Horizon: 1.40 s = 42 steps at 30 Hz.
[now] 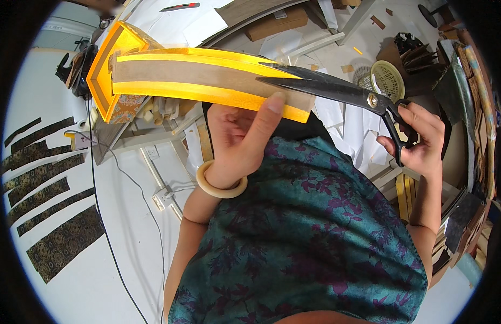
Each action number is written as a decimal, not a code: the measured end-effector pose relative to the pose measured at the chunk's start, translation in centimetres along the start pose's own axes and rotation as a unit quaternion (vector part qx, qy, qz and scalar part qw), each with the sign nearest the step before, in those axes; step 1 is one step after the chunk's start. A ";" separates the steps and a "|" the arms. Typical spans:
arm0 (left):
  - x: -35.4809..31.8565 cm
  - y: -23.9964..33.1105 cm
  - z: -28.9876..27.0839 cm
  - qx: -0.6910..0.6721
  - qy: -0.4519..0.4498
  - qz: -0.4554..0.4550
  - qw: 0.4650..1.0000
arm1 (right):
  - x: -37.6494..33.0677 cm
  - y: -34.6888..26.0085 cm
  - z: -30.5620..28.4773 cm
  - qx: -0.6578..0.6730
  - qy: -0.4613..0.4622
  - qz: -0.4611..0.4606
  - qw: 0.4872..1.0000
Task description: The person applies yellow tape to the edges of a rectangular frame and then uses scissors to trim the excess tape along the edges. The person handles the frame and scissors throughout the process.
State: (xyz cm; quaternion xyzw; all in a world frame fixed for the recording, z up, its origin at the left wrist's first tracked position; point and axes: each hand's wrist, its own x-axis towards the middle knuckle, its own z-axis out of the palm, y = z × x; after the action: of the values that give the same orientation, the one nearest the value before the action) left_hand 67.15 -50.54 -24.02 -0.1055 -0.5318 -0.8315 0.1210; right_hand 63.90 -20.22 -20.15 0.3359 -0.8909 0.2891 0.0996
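Observation:
A long strip, a grey-brown band bordered by glossy yellow fabric, stretches across the upper middle. My left hand grips it near its right end, thumb on the face and fingers behind. My right hand holds black-handled scissors by the loops. The dark blades are parted and point left at the strip's upper right part. One blade lies across the front of the strip; whether the other passes behind is hard to make out. At the strip's left end stands a yellow angular tray-like frame; whether they are joined I cannot tell.
Several dark patterned fabric pieces lie on the white table at left, crossed by a black cable. A red-and-black utility knife rests at the top. Beyond the scissors stand a pale-green basket and stacked sheets.

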 end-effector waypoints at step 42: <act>-0.4 -0.5 0.6 0.034 -0.058 -0.028 0.997 | 1.5 -0.4 1.4 0.034 0.016 -0.026 0.999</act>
State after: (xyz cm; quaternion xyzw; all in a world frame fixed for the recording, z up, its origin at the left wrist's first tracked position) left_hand 67.43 -49.75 -24.32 -0.1342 -0.5685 -0.8086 0.0701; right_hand 63.03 -22.11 -20.59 0.3573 -0.8698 0.3220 0.1097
